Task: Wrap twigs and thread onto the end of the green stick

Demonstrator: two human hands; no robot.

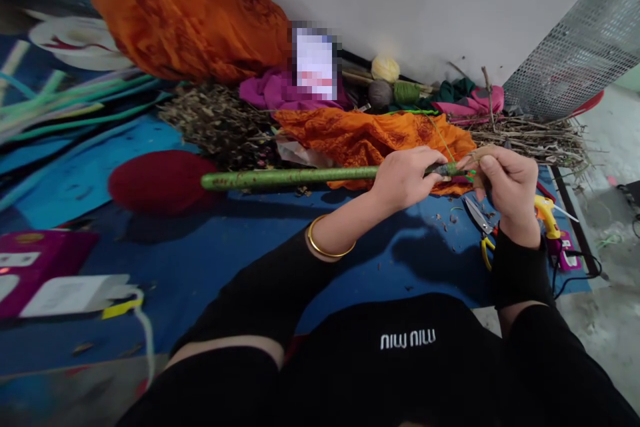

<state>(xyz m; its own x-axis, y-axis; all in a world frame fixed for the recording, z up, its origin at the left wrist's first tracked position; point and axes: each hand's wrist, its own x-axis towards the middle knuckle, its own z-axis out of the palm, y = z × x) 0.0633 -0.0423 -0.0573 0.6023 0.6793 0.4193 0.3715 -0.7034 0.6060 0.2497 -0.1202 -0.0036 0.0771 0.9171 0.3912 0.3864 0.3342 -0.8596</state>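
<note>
A long stick wrapped in shiny green thread [290, 177] lies nearly level across the view. At its left end is a dark red, fuzzy oval ball [160, 181]. My left hand [403, 179], with a gold bangle on the wrist, is closed around the stick near its right end. Just beyond, the fingers of my right hand [510, 180] are pinched together at the stick's tip; what they grip is hidden. A thin green thread [444, 139] slants down to the tip from the orange cloth [350, 137] behind.
Scissors [479, 217] and a yellow glue gun [549, 217] lie at the right. Dry twigs [540, 137], yarn balls [385, 69] and a phone-like screen [315, 63] line the back. Purple box [60, 247] and white adapter [70, 295] sit left on the blue table [225, 267].
</note>
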